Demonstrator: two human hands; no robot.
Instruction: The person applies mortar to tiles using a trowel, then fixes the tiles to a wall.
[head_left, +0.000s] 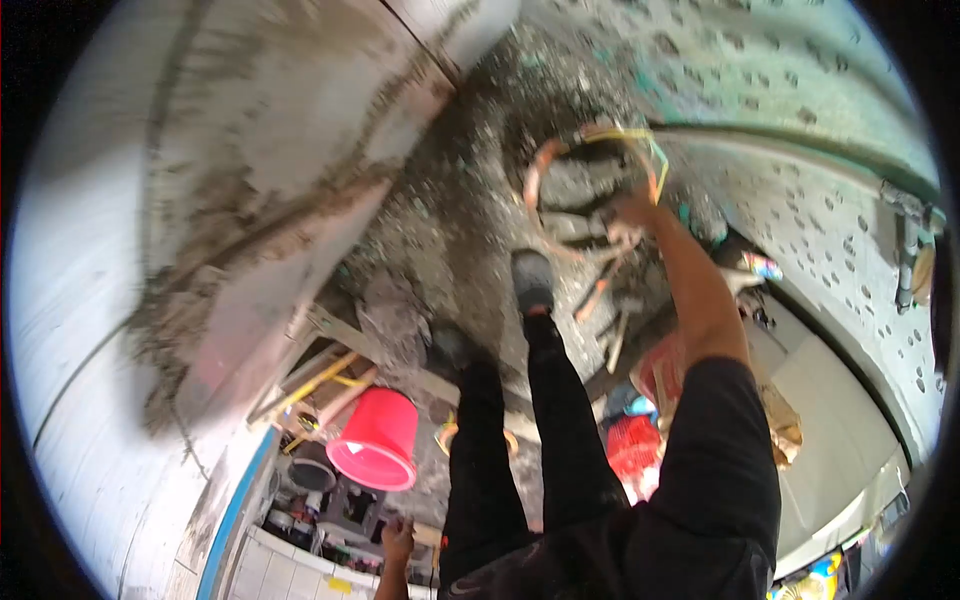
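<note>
My right hand (628, 215) reaches down to the right side of a round orange hoop-like coil (534, 185) on the rubble floor. Its fingers are closed at the coil's edge, but blur hides what exactly they hold. A yellow strip (660, 160) runs along the coil's upper right rim. Grey, block-like pieces (570, 228) lie inside the ring. Low at the left, my left hand (398, 537) hangs beside my leg with its fingers curled; whether it holds anything is too small to tell.
A pink bucket (378, 435) stands left of my legs. Wooden pieces (320, 385) lean behind it. A red mesh bag (634, 445) lies right of my legs. Dirty wall panels (270, 130) rise at the left, and a pitted wall (830, 190) at the right.
</note>
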